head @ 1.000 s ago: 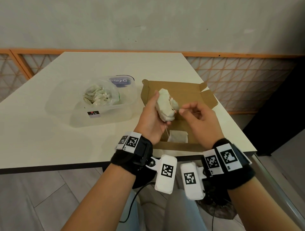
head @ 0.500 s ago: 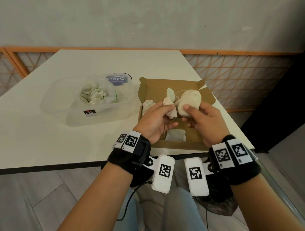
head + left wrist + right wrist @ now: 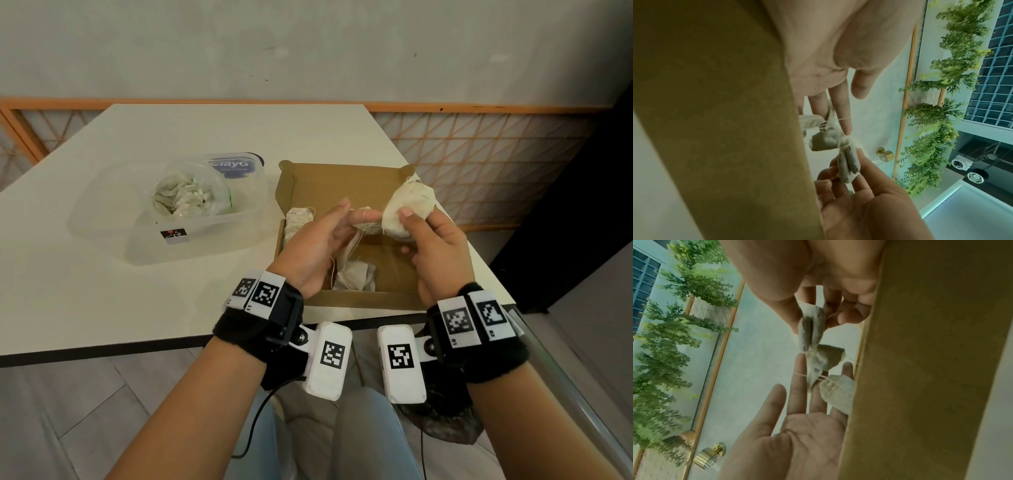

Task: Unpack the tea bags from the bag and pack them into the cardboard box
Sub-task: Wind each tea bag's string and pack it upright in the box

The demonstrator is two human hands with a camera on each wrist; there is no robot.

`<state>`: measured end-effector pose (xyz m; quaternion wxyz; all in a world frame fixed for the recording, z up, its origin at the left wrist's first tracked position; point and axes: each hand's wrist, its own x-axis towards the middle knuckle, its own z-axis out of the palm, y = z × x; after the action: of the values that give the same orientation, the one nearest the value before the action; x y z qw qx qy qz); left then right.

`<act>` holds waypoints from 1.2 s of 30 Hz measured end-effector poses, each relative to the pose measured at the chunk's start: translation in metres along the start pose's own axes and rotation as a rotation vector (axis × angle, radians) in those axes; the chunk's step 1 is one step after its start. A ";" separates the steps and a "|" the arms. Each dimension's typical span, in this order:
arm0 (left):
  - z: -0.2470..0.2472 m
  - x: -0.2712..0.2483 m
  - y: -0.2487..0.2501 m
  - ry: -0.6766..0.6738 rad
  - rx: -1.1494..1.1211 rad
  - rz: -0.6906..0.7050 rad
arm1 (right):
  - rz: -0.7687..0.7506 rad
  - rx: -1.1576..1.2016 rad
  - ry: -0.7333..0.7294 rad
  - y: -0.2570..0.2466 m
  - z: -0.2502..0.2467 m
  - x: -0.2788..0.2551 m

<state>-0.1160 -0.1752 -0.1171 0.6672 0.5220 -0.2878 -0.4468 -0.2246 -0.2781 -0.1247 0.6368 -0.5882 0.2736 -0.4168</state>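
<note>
Since the earlier frame both hands have drawn apart over the cardboard box (image 3: 346, 178), and the tea bags they held close together now hang between them on tangled strings.

Well to the left of the box, a clear plastic tub (image 3: 102, 222) sits on the white table (image 3: 171, 130), and in it lies the open plastic bag (image 3: 191, 198) with a heap of tea bags yet to be unpacked.

Above the box's left half, my left hand (image 3: 315, 246) has its fingers nearly straight and spread. It grips nothing, but a string (image 3: 843, 119) is looped over one finger and two tea bags (image 3: 824, 141) dangle from it.

Inside the box, a tea bag (image 3: 298, 222) stands against the left wall and another (image 3: 352, 279) lies near the front edge.

Above the box's right half, my right hand (image 3: 435, 246) pinches a bunched tea bag (image 3: 407, 209) between thumb and fingers.

My judgement is that I am untangling bags before placing them. The risk is the knot where the strings meet: pulling the hands further apart could tighten it, tear the thin paper and spill tea, or snap a string. The dangling bags could also slip off the finger and drop outside the box.
</note>
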 end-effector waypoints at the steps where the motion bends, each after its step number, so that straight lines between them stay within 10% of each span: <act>1: 0.000 -0.001 0.001 0.000 0.020 0.002 | 0.008 0.007 0.006 0.000 0.000 0.000; 24: -0.003 -0.005 0.001 -0.145 -0.166 0.162 | 0.166 -0.197 -0.289 -0.006 0.005 -0.002; 28: -0.006 -0.006 0.000 -0.149 -0.145 0.201 | 0.118 -0.526 -0.409 -0.003 0.001 0.001; 36: -0.008 -0.003 -0.002 0.133 -0.237 0.273 | 0.053 -0.177 -0.257 -0.007 0.000 0.002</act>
<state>-0.1113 -0.1694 -0.1206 0.7959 0.4241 -0.2564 -0.3476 -0.2250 -0.2792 -0.1176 0.6232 -0.6828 0.2412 -0.2954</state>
